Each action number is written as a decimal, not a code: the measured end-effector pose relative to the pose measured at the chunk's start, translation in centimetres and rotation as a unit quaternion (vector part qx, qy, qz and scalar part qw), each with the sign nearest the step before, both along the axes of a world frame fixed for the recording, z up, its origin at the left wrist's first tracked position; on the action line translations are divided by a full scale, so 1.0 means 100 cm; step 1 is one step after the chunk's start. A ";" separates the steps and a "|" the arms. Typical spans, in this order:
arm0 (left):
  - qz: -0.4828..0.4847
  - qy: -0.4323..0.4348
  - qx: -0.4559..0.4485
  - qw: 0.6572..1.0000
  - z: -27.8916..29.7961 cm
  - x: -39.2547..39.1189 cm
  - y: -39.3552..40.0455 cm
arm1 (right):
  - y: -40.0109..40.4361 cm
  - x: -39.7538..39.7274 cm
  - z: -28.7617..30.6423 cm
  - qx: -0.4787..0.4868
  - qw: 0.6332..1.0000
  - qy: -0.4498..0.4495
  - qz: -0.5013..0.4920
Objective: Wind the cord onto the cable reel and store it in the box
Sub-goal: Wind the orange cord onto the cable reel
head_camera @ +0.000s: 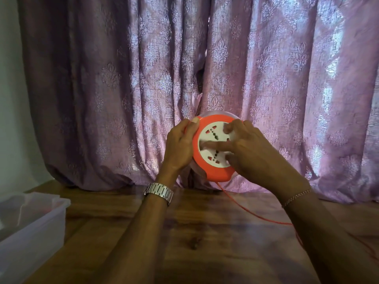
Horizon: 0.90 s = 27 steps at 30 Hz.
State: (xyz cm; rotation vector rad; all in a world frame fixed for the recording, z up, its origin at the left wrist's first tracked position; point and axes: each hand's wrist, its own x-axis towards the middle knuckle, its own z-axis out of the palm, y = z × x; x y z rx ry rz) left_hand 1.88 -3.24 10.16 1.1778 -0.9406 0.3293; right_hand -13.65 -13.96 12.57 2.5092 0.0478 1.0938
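1. The cable reel [213, 149], an orange disc with a white socket face, was held up in the air above the wooden table [184, 232], in front of the curtain [102, 78]. Its flat face was turned toward the camera, so its axle ran roughly away from the viewer.
2. The orange cord [246, 210] was seen leaving the lower edge of the reel, falling to the table and trailing off to the right, partly hidden behind the right forearm. A fair length appeared not yet wound in.
3. The reel lay between the two hands, touched by both. The left hand [180, 144] was set against the left rim, its fingers curled round the edge with the thumb tip laid on the upper front of the orange ring, so the body was gripped and steadied.
4. The right hand [246, 148] was laid over the right part of the white face, with its fingers spread and bent and their tips pressed on it. The index finger reached toward the centre. Nothing was enclosed by it; a turning push was judged the likely purpose.
5. The clear plastic box [30, 226] stood at the far left on the table, well apart from the reel and nearer the left hand.
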 end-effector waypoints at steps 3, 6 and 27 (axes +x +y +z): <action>0.003 -0.008 0.002 1.000 -0.001 -0.003 -0.002 | 0.002 -0.004 0.002 0.034 0.999 -0.012 -0.027; 0.018 -0.022 0.012 1.000 -0.002 -0.005 -0.006 | 0.008 -0.008 0.001 0.058 0.994 -0.082 -0.034; 0.047 -0.027 0.011 0.998 -0.001 -0.004 -0.004 | 0.003 -0.012 0.006 -0.008 0.999 0.008 0.052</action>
